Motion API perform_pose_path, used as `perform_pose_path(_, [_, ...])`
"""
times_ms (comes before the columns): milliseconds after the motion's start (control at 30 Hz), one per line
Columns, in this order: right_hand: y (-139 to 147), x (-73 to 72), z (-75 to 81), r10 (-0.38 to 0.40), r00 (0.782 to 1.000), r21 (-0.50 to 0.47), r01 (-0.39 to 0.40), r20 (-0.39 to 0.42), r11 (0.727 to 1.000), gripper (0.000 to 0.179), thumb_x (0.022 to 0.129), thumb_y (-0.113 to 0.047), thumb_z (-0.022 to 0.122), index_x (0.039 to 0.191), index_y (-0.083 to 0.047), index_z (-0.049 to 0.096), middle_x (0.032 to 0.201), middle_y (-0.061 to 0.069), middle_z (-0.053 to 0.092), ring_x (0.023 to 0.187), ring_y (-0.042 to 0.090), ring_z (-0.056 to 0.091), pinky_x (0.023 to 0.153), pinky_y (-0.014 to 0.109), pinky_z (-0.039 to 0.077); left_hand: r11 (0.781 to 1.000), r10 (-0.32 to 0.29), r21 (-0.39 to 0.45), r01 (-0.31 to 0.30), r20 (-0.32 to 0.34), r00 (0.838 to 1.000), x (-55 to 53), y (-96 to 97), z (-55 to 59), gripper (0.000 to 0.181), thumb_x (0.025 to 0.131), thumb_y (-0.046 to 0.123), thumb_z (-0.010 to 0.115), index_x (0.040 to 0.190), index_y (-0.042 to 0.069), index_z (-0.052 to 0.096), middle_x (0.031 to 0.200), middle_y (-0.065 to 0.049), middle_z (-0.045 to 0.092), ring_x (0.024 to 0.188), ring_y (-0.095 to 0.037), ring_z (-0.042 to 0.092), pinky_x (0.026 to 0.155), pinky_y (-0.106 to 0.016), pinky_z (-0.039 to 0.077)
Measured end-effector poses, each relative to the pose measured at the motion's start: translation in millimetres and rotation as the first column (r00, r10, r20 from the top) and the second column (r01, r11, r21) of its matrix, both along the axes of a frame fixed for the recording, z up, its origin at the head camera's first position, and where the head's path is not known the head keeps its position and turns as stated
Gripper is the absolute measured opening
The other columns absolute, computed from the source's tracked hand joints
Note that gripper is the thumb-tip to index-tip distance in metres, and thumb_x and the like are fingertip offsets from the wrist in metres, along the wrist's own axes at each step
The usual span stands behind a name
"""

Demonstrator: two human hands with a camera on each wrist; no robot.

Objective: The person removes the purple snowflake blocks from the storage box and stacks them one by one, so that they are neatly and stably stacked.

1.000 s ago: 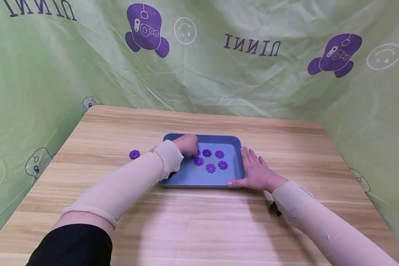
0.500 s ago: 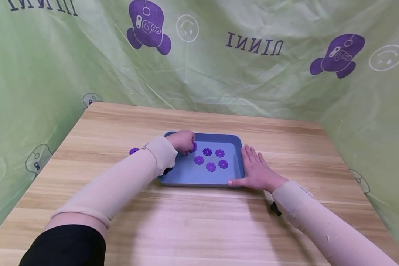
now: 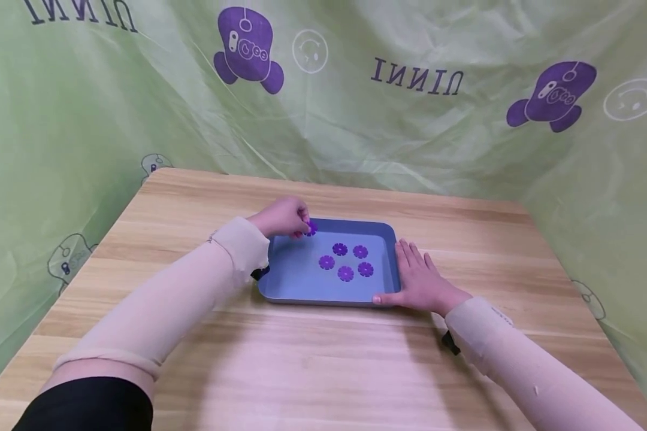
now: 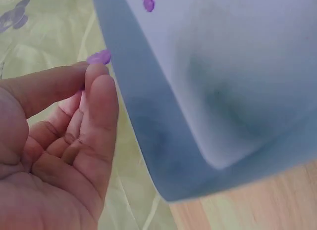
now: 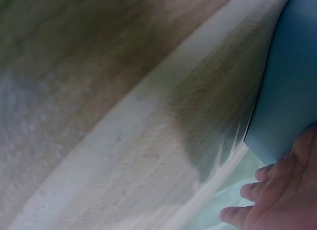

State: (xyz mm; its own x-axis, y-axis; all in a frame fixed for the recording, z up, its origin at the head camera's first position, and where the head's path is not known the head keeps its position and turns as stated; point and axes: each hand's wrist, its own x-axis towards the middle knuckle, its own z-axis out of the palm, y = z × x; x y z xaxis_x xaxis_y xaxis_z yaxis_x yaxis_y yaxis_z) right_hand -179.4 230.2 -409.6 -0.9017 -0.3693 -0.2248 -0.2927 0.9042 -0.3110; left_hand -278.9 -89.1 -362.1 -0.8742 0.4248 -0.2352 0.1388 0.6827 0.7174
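Observation:
My left hand (image 3: pixel 283 216) is over the back left corner of the blue tray (image 3: pixel 302 299). Between thumb and fingertips it pinches a purple flower-shaped disc (image 3: pixel 311 228), whose notched edge sticks out past the fingers. In the left wrist view the pinched disc (image 4: pixel 100 57) overlaps the tray's outer wall. Inside the tray lie several more such discs, one purple disc (image 3: pixel 345 273) nearest the front. My right hand (image 3: pixel 423 282) rests against the tray's right side with straight fingers, its thumb on the front right corner.
The tray stands on a wood-grain table (image 3: pixel 313 359). Behind the table and along its sides hangs a green printed cloth (image 3: pixel 345 143). Both forearms wear pale sleeves, with a small black device (image 3: pixel 451 343) under the right wrist.
My left hand has moved left and back from inside the tray, carrying the pinched disc. The loose disc left of the tray is now hidden behind the left arm. The right hand stays put.

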Motion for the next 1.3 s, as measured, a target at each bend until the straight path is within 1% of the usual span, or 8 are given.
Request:
perform_pose_path(100, [1, 2.5, -1.8, -0.001, 1.0, -0.01, 0.001, 0.002, 1.0, 0.137, 0.079, -0.076, 0.071, 0.158, 0.013, 0.004, 0.166, 0.033, 0.001, 0.152, 0.052, 0.002, 0.12, 0.067, 0.003, 0.996, 0.041, 0.072, -0.043, 0.028, 0.999, 1.7, -6.6, -1.0, 0.007, 0.099, 0.0, 0.062, 0.098, -0.005, 0.066, 0.093, -0.015, 0.07, 0.079, -0.024, 0.069, 0.081, -0.039, 0.06])
perform_pose_path(233, [3, 5.0, -4.6, 0.001, 1.0, -0.012, -0.001, 0.013, 1.0, 0.137, 0.079, -0.076, 0.071, 0.158, 0.013, 0.003, 0.166, 0.033, 0.001, 0.152, 0.052, 0.001, 0.119, 0.068, 0.003, 0.976, 0.099, 0.184, -0.114, 0.085, 0.991, 2.5, -15.5, -3.9, 0.016, 0.102, -0.003, 0.056, 0.11, -0.013, 0.065, 0.097, -0.02, 0.069, 0.081, -0.023, 0.07, 0.087, -0.044, 0.059])
perform_pose_path(333, [4, 5.5, -6.1, 0.001, 1.0, -0.011, -0.001, 0.015, 1.0, 0.136, 0.08, -0.075, 0.071, 0.158, 0.014, 0.002, 0.166, 0.033, 0.001, 0.152, 0.052, 0.001, 0.119, 0.068, 0.002, 0.959, 0.128, 0.24, -0.152, 0.111, 0.985, 1.6, -22.1, -5.5, 0.017, 0.102, -0.004, 0.056, 0.112, -0.016, 0.063, 0.097, -0.021, 0.068, 0.076, -0.017, 0.069, 0.088, -0.044, 0.059])
perform_pose_path(433, [4, 4.8, -6.0, 0.0, 1.0, -0.012, 0.0, 0.012, 1.0, 0.136, 0.08, -0.074, 0.071, 0.158, 0.013, 0.002, 0.166, 0.033, 0.001, 0.152, 0.052, 0.001, 0.119, 0.067, 0.002, 0.949, 0.143, 0.266, -0.171, 0.122, 0.982, 0.9, -29.6, -5.5, 0.016, 0.102, -0.004, 0.056, 0.112, -0.016, 0.062, 0.096, -0.019, 0.067, 0.073, -0.014, 0.066, 0.087, -0.044, 0.059])
perform_pose_path(700, [2, 3.1, -2.6, 0.003, 1.0, -0.019, -0.002, 0.009, 1.0, 0.136, 0.08, -0.075, 0.071, 0.158, 0.014, 0.002, 0.165, 0.034, 0.002, 0.152, 0.053, 0.002, 0.119, 0.067, 0.003, 0.953, 0.158, 0.244, -0.183, 0.119, 0.98, 1.3, -56.5, -7.4, 0.014, 0.105, -0.001, 0.048, 0.107, -0.012, 0.057, 0.097, -0.017, 0.063, 0.081, -0.019, 0.064, 0.074, -0.03, 0.059])
perform_pose_path(933, [0, 2.7, -2.0, 0.003, 1.0, -0.018, -0.003, 0.019, 1.0, 0.137, 0.08, -0.075, 0.071, 0.158, 0.014, 0.002, 0.165, 0.034, 0.001, 0.152, 0.052, 0.001, 0.119, 0.067, 0.002, 0.942, 0.221, 0.229, -0.245, 0.129, 0.967, 5.9, -79.9, -5.4, 0.014, 0.108, 0.004, 0.044, 0.107, -0.008, 0.052, 0.11, -0.024, 0.062, 0.087, -0.017, 0.065, 0.086, -0.04, 0.059])
perform_pose_path(1133, [1, 0.8, -0.8, 0.0, 1.0, -0.014, 0.0, 0.014, 1.0, 0.137, 0.081, -0.074, 0.071, 0.158, 0.014, 0.001, 0.165, 0.034, 0.001, 0.151, 0.053, 0.002, 0.119, 0.068, 0.003, 0.946, 0.228, 0.213, -0.245, 0.103, 0.968, 9.8, -92.7, 3.7, 0.016, 0.108, 0.006, 0.045, 0.106, -0.008, 0.054, 0.108, -0.024, 0.064, 0.085, -0.016, 0.064, 0.08, -0.035, 0.058])
perform_pose_path(1300, [0, -0.8, -0.1, -0.001, 1.0, -0.017, 0.002, 0.021, 1.0, 0.137, 0.08, -0.075, 0.071, 0.158, 0.014, 0.001, 0.165, 0.034, 0.001, 0.151, 0.053, 0.001, 0.119, 0.068, 0.003, 0.956, 0.228, 0.171, -0.24, 0.088, 0.97, 11.4, -108.5, 5.0, 0.016, 0.108, 0.007, 0.047, 0.106, -0.007, 0.055, 0.107, -0.021, 0.065, 0.086, -0.016, 0.062, 0.078, -0.036, 0.056])
